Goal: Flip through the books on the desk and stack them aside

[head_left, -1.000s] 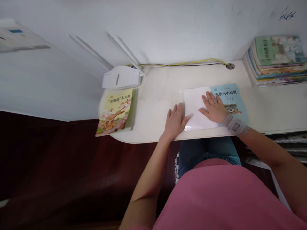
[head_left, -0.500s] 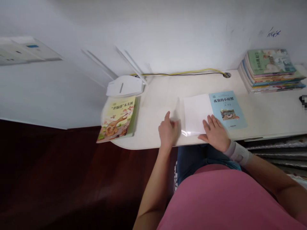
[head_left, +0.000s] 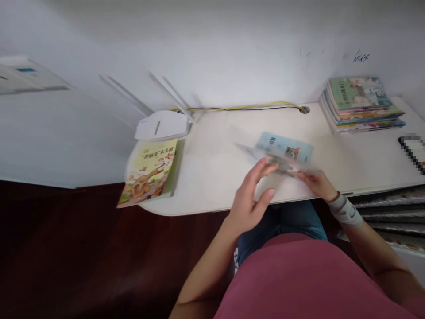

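Observation:
A light blue booklet (head_left: 283, 148) lies turned sideways on the white desk (head_left: 212, 177). Over its near side is a thin sheet or cover (head_left: 282, 164), raised and blurred by motion. My right hand (head_left: 317, 184), with a grey band at the wrist, pinches the right end of this sheet. My left hand (head_left: 254, 195) is at the sheet's left near side, thumb and fingers apart; whether its fingertips touch the sheet is unclear.
A yellow-green book (head_left: 149, 173) lies at the desk's left end, overhanging its edge. Behind it sits a white router (head_left: 162, 125) with antennas. A stack of books (head_left: 361, 104) stands at the back right, near a dark-edged, pixelated object (head_left: 413, 153). Cables run along the wall.
The blue booklet has turned sideways and shifted left. The sheet is now lifted in my right hand, which was lying flat. My left hand has moved right and spread its fingers. The view has shifted slightly.

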Demonstrator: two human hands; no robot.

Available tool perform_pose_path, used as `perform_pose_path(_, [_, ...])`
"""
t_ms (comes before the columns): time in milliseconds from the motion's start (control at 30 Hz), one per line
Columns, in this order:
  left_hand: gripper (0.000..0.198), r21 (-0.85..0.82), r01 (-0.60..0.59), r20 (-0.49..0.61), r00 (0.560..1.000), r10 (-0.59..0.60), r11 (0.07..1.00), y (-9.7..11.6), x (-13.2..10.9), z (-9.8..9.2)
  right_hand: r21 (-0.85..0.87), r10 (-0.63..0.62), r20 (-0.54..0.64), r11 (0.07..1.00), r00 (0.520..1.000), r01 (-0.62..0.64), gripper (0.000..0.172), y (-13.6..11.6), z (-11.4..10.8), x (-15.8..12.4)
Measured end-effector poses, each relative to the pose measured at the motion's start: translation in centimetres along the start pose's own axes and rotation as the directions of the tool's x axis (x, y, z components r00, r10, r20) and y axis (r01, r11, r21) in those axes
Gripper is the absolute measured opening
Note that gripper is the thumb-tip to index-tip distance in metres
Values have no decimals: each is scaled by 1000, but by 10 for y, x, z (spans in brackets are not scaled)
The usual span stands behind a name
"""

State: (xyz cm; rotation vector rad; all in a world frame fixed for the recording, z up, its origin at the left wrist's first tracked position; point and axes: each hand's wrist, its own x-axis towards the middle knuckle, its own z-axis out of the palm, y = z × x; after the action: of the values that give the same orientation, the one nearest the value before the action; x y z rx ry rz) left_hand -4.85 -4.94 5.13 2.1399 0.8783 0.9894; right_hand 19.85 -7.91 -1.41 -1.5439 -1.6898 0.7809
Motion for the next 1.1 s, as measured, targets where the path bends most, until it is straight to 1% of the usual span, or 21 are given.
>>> perform_pose_path(33, [61, 107, -60, 65, 996, 54, 992, -4, 8, 7, 53, 92, -54, 995, 994, -89, 41, 5, -8, 2])
perform_pose_path(67, [65, 219, -101, 120, 990, 76, 971, -12, 17, 14, 100, 159, -99, 984, 982, -149, 41, 10, -14, 5])
perform_pose_path(100, [68, 327, -121, 159, 985, 72, 937, -21, 27, 21, 142, 197, -122, 974, 973, -179, 42, 15, -19, 7])
perform_pose_path(167, [75, 505, -110, 211, 978, 2, 856, -44, 45, 36, 187, 222, -125, 962, 967, -197, 43, 24, -25, 13])
perform_pose_path(200, [76, 562, -101, 239, 970, -44, 821, -56, 53, 43, 179, 233, -126, 961, 964, -209, 44, 28, -26, 16])
perform_pose_path(267, [74, 620, -91, 317, 938, -143, 779, -76, 64, 55, 77, 258, -186, 966, 948, -247, 49, 32, -28, 21])
perform_pose_path(333, [69, 633, -86, 380, 900, -213, 769, -89, 67, 61, -151, 227, -303, 947, 925, -282, 57, 35, -32, 26])
perform_pose_path(367, [68, 634, -77, 388, 892, -231, 770, -93, 67, 62, -277, 189, -344, 915, 920, -292, 60, 36, -35, 28])
perform_pose_path(400, [68, 639, -55, 368, 898, -242, 768, -96, 67, 60, -388, 154, -357, 873, 921, -296, 60, 37, -39, 30])
perform_pose_path(467, [67, 665, 40, 244, 933, -266, 746, -99, 68, 52, -528, 142, -321, 794, 936, -301, 50, 40, -51, 37])
perform_pose_path(533, [62, 681, 181, 80, 945, -318, 709, -103, 73, 39, -554, 207, -254, 770, 945, -318, 36, 44, -64, 47])
perform_pose_path(567, [57, 678, 248, 15, 937, -350, 692, -106, 78, 32, -547, 241, -219, 772, 945, -324, 32, 46, -70, 54])
perform_pose_path(600, [53, 664, 304, -28, 923, -384, 684, -109, 84, 27, -536, 265, -184, 780, 947, -322, 33, 48, -75, 62])
perform_pose_path(633, [49, 636, 349, -44, 907, -419, 688, -113, 91, 22, -523, 273, -149, 794, 950, -311, 35, 49, -79, 72])
perform_pose_path(700, [43, 538, 428, -36, 872, -487, 726, -120, 106, 19, -483, 253, -100, 833, 962, -269, 38, 52, -83, 91])
perform_pose_path(767, [37, 396, 497, -22, 846, -533, 772, -126, 119, 21, -405, 227, -107, 879, 968, -251, 33, 54, -82, 108])
perform_pose_path(800, [34, 322, 518, -25, 841, -540, 792, -128, 124, 24, -356, 221, -128, 900, 967, -253, 29, 55, -80, 114])
perform_pose_path(867, [25, 217, 529, -54, 845, -531, 820, -129, 130, 30, -288, 219, -188, 920, 957, -267, 21, 58, -74, 121])
perform_pose_path(933, [17, 223, 510, -77, 859, -507, 831, -129, 133, 35, -320, 207, -246, 905, 947, -281, 15, 59, -67, 123])
perform_pose_path(1000, [14, 363, 468, -84, 878, -471, 806, -127, 134, 40, -429, 188, -284, 852, 940, -300, 13, 57, -57, 122])
perform_pose_path(1100, [24, 606, 361, -61, 910, -411, 709, -123, 135, 45, -591, 128, -304, 752, 944, -292, 20, 52, -43, 120])
